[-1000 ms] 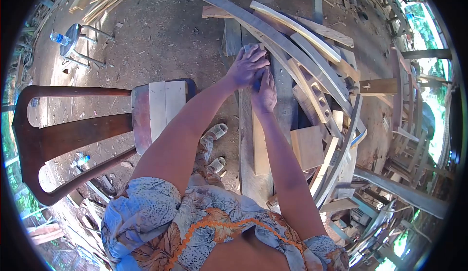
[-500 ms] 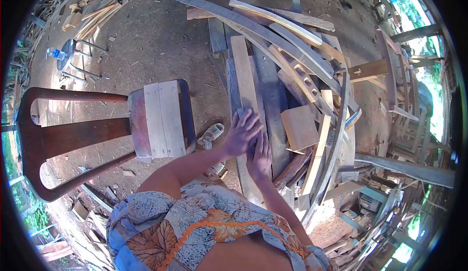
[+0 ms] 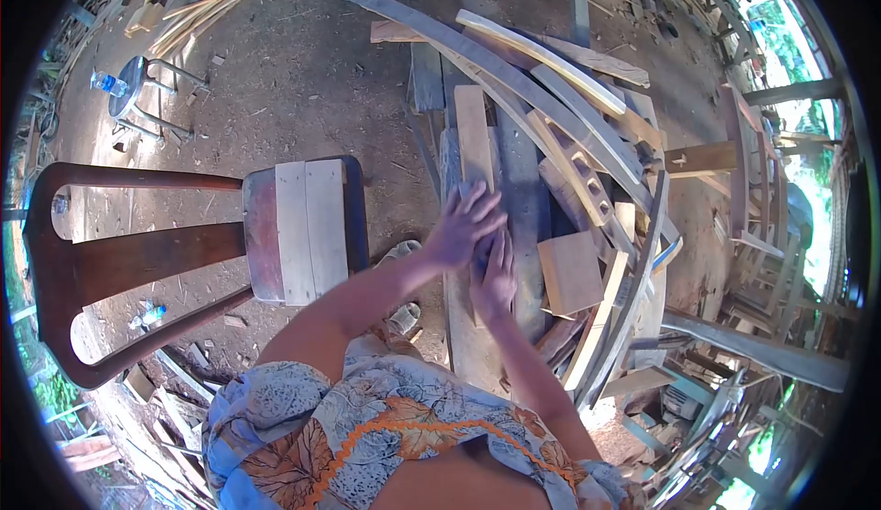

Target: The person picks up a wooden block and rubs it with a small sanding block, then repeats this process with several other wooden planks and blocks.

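A pale narrow board (image 3: 473, 134) lies lengthwise on the dark planks of a workbench (image 3: 521, 207). Over its near part is my left hand (image 3: 462, 227), fingers spread and bent down around a dark object. My right hand (image 3: 496, 282) sits just behind, fingers pointing forward and closed against the same object. Only a small dark patch of that object (image 3: 482, 251) shows between the hands, so its kind is hidden. Right of my hands lies a squarish wood block (image 3: 571, 273).
Long curved wooden pieces (image 3: 431, 34) and a slotted piece (image 3: 578, 170) are heaped on the bench's right side. A dark wooden chair (image 3: 147, 251) with pale seat slats lies to the left. Beyond it stands a stool (image 3: 134, 88) with a water bottle (image 3: 108, 83). Wood scraps (image 3: 197, 14) litter the ground.
Both hands have slid forward along the pale board, away from my body, keeping together. The camera view has shifted slightly, so the bench appears lower and farther right.
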`<state>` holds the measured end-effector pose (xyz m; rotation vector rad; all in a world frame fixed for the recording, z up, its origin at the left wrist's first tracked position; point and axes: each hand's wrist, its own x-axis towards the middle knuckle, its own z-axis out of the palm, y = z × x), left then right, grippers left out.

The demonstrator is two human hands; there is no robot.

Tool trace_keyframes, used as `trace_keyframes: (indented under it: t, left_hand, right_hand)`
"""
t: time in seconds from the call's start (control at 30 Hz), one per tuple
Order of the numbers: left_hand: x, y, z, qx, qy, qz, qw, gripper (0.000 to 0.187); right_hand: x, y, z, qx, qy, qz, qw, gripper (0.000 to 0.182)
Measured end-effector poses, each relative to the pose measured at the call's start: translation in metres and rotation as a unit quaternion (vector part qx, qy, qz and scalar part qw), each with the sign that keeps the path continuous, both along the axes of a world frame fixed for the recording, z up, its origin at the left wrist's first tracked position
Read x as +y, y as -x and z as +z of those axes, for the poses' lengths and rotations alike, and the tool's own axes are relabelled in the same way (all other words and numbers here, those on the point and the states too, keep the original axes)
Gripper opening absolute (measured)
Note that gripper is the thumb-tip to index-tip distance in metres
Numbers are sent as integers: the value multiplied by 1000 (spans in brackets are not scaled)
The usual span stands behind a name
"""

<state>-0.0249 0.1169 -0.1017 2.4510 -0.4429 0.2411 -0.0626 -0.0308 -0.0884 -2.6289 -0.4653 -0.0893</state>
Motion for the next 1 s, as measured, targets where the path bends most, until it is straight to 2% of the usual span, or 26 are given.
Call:
trace_keyframes:
  t: [0.13,0.23,0.4,0.47,0.6,0.67,0.87,1.0]
  left_hand:
    - [51,-96,4,-35,-47,42,997,40]
    - [77,-145,-3,-71,-36,66,995,38]
    - [77,-152,-12,-113,-21,59,992,36]
    - [69,-144,-18,-117,-27,76,990,35]
    - [41,-92,-14,-140,1,31,990,40]
    - [24,-48,-4,-89,-2,27,996,41]
    - [-42,71,0,-40,36,-16,998,42]
    - [-59,101,3,-19,71,-42,996,43]
  right_hand:
    - [54,-107,-6,-11,-20,9,1000,65]
    - [85,-160,-16,-2,-2,-13,1000,65]
    - [86,-164,-15,-37,6,-29,999,64]
    - [85,-152,3,65,1,-32,997,65]
    - [51,-93,-6,-5,27,-50,998,64]
    - [34,-48,-2,-36,-15,-40,998,63]
    - [-33,82,15,8,2,-54,999,65]
    - [-49,120,18,17,16,-70,997,65]
